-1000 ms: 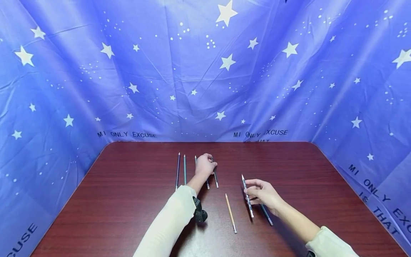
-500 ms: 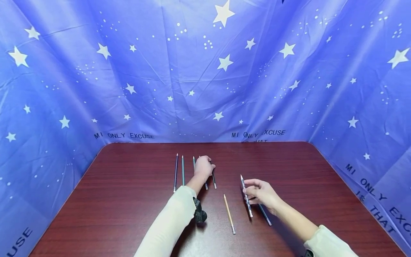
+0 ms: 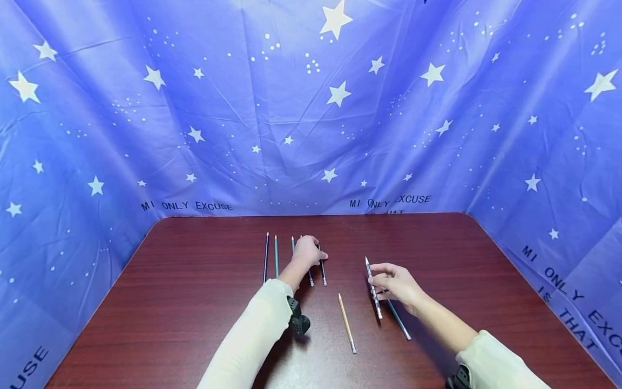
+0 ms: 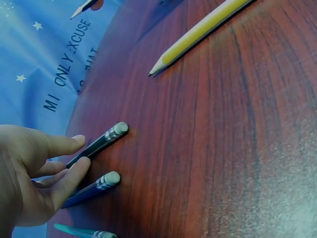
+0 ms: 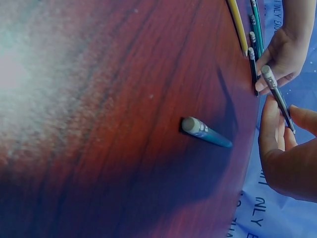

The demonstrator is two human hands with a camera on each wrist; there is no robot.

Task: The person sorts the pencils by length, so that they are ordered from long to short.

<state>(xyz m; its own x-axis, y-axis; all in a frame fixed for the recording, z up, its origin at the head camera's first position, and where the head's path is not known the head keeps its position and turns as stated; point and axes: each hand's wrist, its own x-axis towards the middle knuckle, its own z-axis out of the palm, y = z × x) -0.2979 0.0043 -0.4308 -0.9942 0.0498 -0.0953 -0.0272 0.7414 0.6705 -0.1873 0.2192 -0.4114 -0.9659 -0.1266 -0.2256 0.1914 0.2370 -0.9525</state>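
Note:
My left hand (image 3: 307, 253) reaches over a row of pencils at the back of the table. Its thumb and fingers pinch a dark pencil (image 4: 101, 145) at the row's right end, eraser toward me. Beside it lie a blue pencil (image 4: 91, 192), two teal pencils, one teal pencil (image 3: 276, 256) fully left of the hand, and a dark blue pencil (image 3: 265, 259). My right hand (image 3: 399, 286) holds a silvery patterned pencil (image 3: 374, 294) above the table, tip pointing away. Under that hand lies a blue-teal pencil (image 5: 210, 135). Between the hands rests a yellow pencil (image 3: 347, 324).
The dark red wooden table (image 3: 170, 324) spans the view. A blue star-printed curtain (image 3: 291, 108) surrounds its back and sides. A black wrist camera (image 3: 298, 319) hangs at the left cuff, and another (image 3: 459, 377) shows at the right cuff.
My right hand has shifted slightly away from me with the silvery pencil, showing more of the blue-teal pencil beneath. The left hand stays at the dark pencil. The head view has drifted a little.

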